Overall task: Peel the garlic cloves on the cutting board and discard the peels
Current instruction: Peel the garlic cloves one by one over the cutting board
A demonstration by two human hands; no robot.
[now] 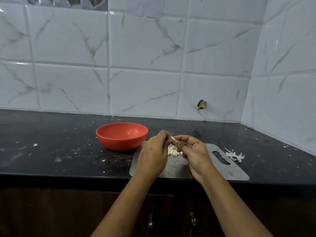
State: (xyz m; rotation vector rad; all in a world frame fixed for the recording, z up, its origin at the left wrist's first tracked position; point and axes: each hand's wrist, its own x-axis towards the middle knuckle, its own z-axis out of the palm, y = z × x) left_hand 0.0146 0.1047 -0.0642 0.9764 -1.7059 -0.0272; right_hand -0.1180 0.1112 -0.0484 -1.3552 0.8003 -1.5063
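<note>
A steel cutting board [236, 171] lies at the front edge of the black counter. Above it, my left hand [153, 154] and my right hand [195, 151] meet fingertip to fingertip on one pale garlic clove [173, 139], both pinching it. Below the clove, a small heap of garlic cloves and peel [172, 152] rests on the board, partly hidden by my hands. A separate pile of white peels [235, 155] lies on the counter just right of the board's handle slot.
An orange-red bowl [121, 135] stands on the counter just left of the board, behind my left hand; nothing shows inside it. Peel scraps dot the black counter [59, 147]. Tiled walls close in at the back and right.
</note>
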